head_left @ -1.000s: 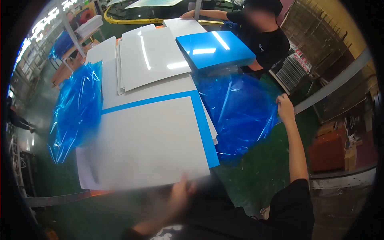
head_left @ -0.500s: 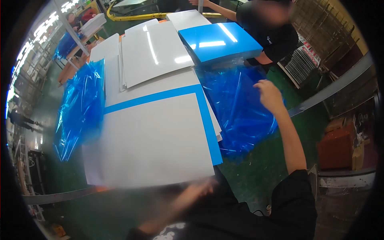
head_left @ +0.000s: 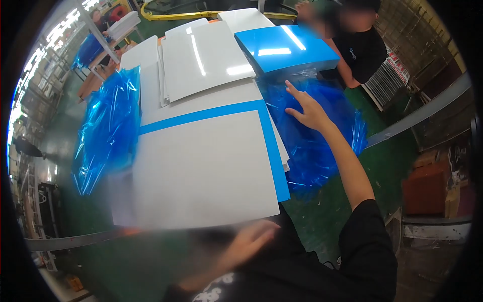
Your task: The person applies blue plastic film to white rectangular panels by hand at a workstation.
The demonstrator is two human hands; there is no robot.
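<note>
My right hand (head_left: 308, 111) is open, its fingers and thumb spread, over the crumpled blue plastic film (head_left: 322, 151) to the right of the stack. My left hand (head_left: 251, 237) is just below the near edge of the white sheet (head_left: 206, 171), close to its right corner. It is slightly blurred, with loosely bent fingers that hold nothing visible. The white sheet lies on a blue sheet (head_left: 274, 151), which shows as a strip along its far and right sides. More white sheets (head_left: 206, 60) are piled behind.
A stack with a glossy blue top (head_left: 287, 48) sits at the far right, beside a co-worker in a black shirt (head_left: 365, 55). More crumpled blue film (head_left: 108, 126) hangs at the left. A metal rail (head_left: 422, 116) runs along the right side.
My right hand has moved left, towards the stack, and its fingers have spread. My left hand has shifted slightly right. The co-worker's raised hand has drawn back to the right.
</note>
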